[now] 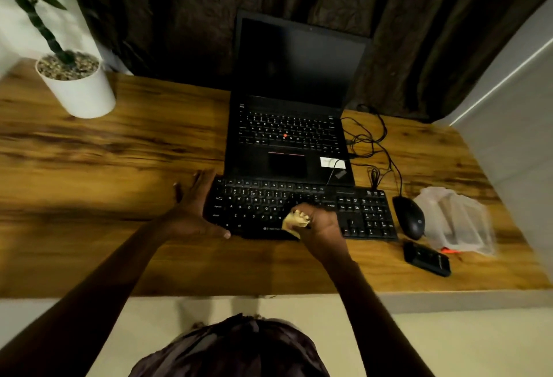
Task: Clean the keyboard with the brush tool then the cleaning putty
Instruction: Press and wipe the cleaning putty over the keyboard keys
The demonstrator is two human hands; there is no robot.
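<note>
Two hands meet the keyboard (257,201), and it is the thing that everything turns on. It lies on the table (119,152) with its long axis running left to right across us, and both hands reach it without stretching.

Our left hand (194,206) is at the keyboard's left end. Its fingers are straight and spread along that short side, and the thumb runs along the front edge. It grips nothing and only presses against the casing, which we judge is to brace it from sliding.

Our right hand (323,224) hangs over the front rows near the keyboard's middle. Its fingers are curled tight round a pale yellow lump, the cleaning putty (294,221). The lump bulges out on the side toward the left hand and sits right at the keys, though blur keeps us from telling whether it touches them.

From this we judge that the putty stage is under way. The keys out to the number block lie to the right of the putty, on the right hand's own side. Any dabbing there would therefore run along the long axis, away from the bracing hand.

Off the keyboard's right end sits a mouse (408,218). A dark flat object (426,258) lies beyond the right front corner, and we cannot tell whether it is the brush tool.
</note>
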